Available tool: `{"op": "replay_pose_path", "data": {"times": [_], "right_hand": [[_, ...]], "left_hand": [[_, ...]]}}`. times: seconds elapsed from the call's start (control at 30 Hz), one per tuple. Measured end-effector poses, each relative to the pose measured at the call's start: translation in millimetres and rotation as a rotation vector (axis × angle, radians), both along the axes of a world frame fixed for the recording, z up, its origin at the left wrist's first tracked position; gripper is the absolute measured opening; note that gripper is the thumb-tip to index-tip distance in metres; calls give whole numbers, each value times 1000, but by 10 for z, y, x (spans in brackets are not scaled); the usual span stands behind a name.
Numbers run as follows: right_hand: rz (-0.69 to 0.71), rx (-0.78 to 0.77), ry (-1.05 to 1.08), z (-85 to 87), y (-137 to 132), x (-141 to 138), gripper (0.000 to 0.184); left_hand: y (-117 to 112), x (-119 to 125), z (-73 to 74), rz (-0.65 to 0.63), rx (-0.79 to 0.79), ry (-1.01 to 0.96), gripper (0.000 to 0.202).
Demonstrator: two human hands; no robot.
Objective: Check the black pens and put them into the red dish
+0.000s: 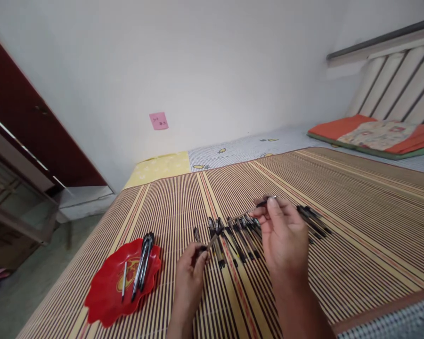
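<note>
My left hand (190, 268) is closed on a slim, see-through pen barrel (214, 239) that slants up to the right. Higher up, my right hand (282, 230) pinches a thin pen refill (242, 215), dark at the end by my fingers. The refill's free tip points down-left, close to the barrel's upper end; whether they touch I cannot tell. Behind and between my hands lies a row of several black pens (238, 240). More black pens (313, 221) rest to the right of my right hand, which partly covers the row.
On the left, a red scalloped plate (106, 282) bears several pens (143, 263) and a white stick-like piece (124, 281). A striped bamboo mat (356, 226) covers the bed. Folded orange cloth (353, 126) lies at the back right; a pink note (159, 121) is on the wall.
</note>
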State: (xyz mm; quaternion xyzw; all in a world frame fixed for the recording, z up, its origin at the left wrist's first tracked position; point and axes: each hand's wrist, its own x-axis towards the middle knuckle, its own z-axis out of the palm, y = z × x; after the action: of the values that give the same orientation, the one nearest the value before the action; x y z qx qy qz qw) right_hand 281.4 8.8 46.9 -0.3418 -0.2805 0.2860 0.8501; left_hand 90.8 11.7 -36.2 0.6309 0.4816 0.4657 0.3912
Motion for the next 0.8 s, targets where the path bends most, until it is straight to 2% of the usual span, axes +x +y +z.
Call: {"op": "replay_pose_path", "data": {"times": [0.2, 0.63, 0.8], "right_hand": [[30, -56, -48, 9, -15, 13, 13], [93, -14, -30, 49, -67, 47, 14], [109, 5, -9, 104, -107, 56, 14]], "left_hand": [[-20, 17, 30, 4, 45, 24, 13], [-15, -44, -2, 7, 76, 81, 16], [-30, -40, 30, 6, 74, 32, 15]]}}
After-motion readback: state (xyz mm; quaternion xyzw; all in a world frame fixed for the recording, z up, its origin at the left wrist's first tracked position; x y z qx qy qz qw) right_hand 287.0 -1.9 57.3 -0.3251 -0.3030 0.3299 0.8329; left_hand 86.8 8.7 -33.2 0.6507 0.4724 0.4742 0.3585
